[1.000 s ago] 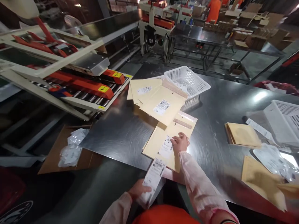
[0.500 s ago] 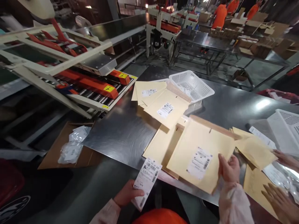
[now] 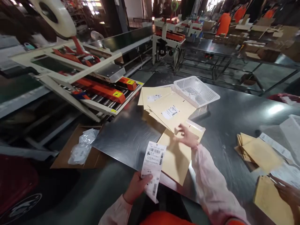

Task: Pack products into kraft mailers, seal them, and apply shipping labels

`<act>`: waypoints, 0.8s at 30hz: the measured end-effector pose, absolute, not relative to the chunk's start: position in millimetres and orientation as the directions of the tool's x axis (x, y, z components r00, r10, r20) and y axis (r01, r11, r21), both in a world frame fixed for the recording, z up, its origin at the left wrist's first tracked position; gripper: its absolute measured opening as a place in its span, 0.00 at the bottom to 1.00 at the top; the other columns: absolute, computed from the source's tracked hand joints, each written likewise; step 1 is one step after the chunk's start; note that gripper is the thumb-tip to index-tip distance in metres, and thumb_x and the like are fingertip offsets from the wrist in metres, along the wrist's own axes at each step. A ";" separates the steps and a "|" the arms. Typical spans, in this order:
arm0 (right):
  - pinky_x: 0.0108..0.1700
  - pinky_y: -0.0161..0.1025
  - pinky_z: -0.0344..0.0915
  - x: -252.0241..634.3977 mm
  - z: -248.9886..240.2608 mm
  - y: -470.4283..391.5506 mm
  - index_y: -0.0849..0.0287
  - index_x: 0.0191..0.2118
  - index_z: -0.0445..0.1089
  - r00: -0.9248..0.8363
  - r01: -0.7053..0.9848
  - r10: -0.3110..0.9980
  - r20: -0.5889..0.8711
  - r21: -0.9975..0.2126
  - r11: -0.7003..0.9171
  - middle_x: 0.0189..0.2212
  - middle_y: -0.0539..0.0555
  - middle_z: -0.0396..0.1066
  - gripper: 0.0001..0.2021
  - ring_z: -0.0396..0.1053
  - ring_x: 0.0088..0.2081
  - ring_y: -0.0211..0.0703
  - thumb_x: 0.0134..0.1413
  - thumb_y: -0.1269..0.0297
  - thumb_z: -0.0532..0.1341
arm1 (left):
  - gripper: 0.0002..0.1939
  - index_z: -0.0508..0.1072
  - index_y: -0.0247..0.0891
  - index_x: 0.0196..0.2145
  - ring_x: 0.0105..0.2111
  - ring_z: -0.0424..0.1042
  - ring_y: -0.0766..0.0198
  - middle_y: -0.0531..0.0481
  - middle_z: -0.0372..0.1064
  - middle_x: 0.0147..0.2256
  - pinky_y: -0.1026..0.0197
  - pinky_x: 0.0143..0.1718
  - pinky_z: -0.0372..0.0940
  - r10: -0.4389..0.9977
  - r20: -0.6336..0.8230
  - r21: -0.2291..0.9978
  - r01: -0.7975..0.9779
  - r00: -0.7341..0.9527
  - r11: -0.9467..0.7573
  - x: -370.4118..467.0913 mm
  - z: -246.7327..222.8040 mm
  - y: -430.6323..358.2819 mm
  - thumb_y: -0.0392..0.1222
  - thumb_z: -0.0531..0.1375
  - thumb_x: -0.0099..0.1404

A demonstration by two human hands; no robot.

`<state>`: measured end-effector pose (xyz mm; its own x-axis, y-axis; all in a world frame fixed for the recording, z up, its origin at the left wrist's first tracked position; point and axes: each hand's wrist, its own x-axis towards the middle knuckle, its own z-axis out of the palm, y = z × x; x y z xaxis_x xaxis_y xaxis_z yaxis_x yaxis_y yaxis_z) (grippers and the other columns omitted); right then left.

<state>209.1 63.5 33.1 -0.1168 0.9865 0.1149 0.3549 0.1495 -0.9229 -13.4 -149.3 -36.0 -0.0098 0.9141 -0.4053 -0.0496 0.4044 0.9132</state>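
My left hand (image 3: 138,186) pinches a white shipping label (image 3: 153,162) printed with barcodes, held upright before the table's front edge. My right hand (image 3: 187,137) has its fingers apart and empty, at the near corner of a pile of labelled padded envelopes (image 3: 184,103). Below it lies a yellow padded envelope (image 3: 179,165), partly covered by my forearm and its shadow. The pile leans against a white perforated basket (image 3: 208,92); its top envelope bears a white label (image 3: 170,112).
The metal table (image 3: 225,125) reaches right, where a co-worker's hand (image 3: 287,190) touches yellow envelopes (image 3: 272,200). More envelopes (image 3: 260,151) and another white basket (image 3: 295,120) lie there. A roller machine (image 3: 98,90) stands left; a cardboard box (image 3: 63,156) of clear packets sits below.
My right hand has let go of the labelled envelope, now on the pile by the basket, and sits further left and farther back. My left hand still holds the label, now raised slightly.
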 end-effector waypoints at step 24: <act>0.41 0.43 0.69 216.0 -42.7 -63.5 0.56 0.25 0.74 -0.030 0.506 0.992 -0.125 -0.857 -0.093 0.33 0.54 0.75 0.11 0.72 0.36 0.47 0.41 0.54 0.69 | 0.28 0.75 0.34 0.37 0.34 0.74 0.58 0.48 0.77 0.34 0.59 0.39 0.66 0.887 -0.432 0.852 -0.250 0.163 0.460 35.1 -86.5 -132.9 0.50 0.75 0.39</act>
<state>216.0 -63.5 -42.7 -0.0295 0.9917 -0.1254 0.5063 -0.0933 -0.8573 35.1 -132.9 -86.5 0.1633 0.8871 -0.4317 -0.2499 0.4605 0.8518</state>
